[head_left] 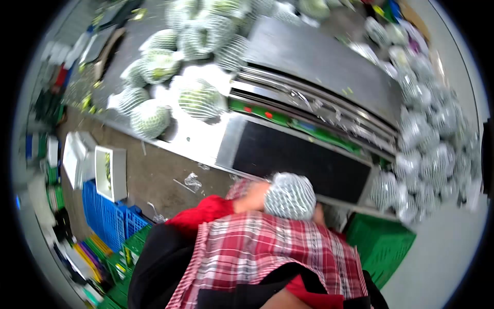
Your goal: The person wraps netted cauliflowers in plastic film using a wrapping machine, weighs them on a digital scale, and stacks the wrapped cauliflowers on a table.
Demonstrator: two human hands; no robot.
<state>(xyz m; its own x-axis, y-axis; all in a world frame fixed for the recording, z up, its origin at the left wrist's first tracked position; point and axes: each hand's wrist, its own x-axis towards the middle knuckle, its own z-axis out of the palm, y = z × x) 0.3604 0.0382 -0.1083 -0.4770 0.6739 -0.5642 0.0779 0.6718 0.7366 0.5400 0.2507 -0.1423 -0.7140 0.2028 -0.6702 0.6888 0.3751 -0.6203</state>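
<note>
A round vegetable in white foam netting [290, 196] is held close against the red plaid apron, between my two hands. My left hand [252, 198] presses on its left side, with the fingers partly hidden behind it. My right hand [319, 213] shows only in part at its right side. Just beyond it lies the black plate [303, 160] of a metal wrapping machine [321, 67]. Several net-covered green vegetables [198, 98] sit on the metal table [121, 116] to the left of the machine.
Many wrapped vegetables [432, 129] are piled on the right. A green crate [381, 247] stands low at the right. Blue crates [105, 211], a white foam box [119, 174] and green crates [119, 280] stand at the left. Plastic scraps [192, 182] lie on the floor.
</note>
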